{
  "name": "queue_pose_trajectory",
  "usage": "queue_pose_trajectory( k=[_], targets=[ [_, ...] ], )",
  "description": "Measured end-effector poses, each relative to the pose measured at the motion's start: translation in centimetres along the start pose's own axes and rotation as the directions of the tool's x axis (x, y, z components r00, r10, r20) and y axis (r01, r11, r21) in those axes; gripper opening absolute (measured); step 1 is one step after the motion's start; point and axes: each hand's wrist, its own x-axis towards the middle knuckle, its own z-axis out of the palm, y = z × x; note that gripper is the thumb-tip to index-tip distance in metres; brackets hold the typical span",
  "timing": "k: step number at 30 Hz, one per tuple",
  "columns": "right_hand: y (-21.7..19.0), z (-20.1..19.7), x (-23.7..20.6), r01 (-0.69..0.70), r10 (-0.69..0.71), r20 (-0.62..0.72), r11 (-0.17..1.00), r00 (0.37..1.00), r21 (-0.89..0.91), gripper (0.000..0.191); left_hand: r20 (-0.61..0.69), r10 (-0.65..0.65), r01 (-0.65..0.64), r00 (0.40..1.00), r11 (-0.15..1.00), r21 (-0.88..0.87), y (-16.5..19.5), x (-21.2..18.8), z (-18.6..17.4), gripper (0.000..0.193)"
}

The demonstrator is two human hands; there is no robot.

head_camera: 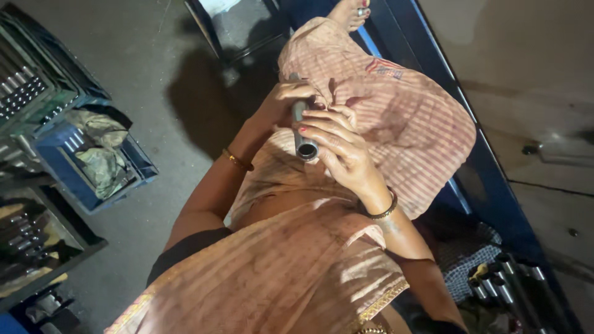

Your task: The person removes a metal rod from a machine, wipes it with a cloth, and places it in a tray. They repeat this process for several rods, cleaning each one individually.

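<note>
Over the lap, both hands close around a short grey metal tube [302, 127]. Left hand [288, 102] grips its far end, wrist bent, elbow out. Right hand [337, 145] wraps the near end, fingers [318, 120] curled over, open bore facing the camera. Blue crate [133, 164] sits left on the floor.

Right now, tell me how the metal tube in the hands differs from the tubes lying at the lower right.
The held metal tube is gripped by the left hand and the right hand over the lap, while the lower-right tubes lie untouched. The held metal tube is single, its open end facing the camera; the lower-right tubes are bunched side by side. Both look like grey hollow metal.
</note>
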Motion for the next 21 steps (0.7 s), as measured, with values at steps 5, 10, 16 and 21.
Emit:
queue_pose_trajectory(
  k=[5,10,16,21],
  targets=[
    [-0.1,0.5,0.1,-0.026,0.026,0.008,0.999,1.0,-0.019,0.027,0.054,0.042,-0.044,0.998,0.998,0.042,0.9,0.8,-1.9,0.039],
    [0.5,0.7,-0.5,-0.055,0.055,-0.002,0.998,0.998,0.006,0.027,0.095,-0.054,0.037,0.994,0.985,0.171,1.9,1.4,-3.0,0.031],
    [1.8,1.0,-1.3,-0.079,0.086,-0.038,0.985,0.996,0.154,0.024,0.069,-0.135,0.105,0.988,0.937,0.334,3.4,1.4,-4.5,0.023],
    [3.4,1.4,-2.5,-0.136,0.163,-0.075,0.949,0.984,0.284,0.021,0.025,-0.087,0.067,0.996,0.89,0.451,3.7,1.4,-5.3,0.019]
  ],
)
